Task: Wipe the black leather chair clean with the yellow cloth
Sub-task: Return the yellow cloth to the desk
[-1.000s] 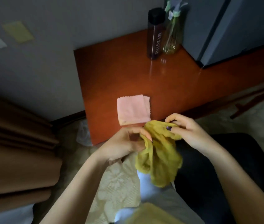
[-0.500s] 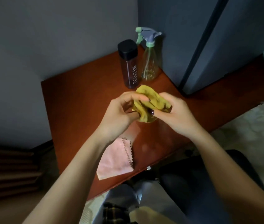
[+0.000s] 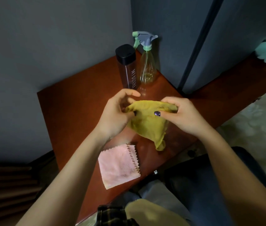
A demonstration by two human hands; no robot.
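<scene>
We've got the yellow cloth [image 3: 148,123] held up over the reddish table [image 3: 73,111], left hand [image 3: 114,116] pinching one end and right hand [image 3: 182,116] curled round the other, a corner dangling. The black chair [image 3: 194,185] sits just off the table's near edge, pretty dim so hard to say more.
</scene>
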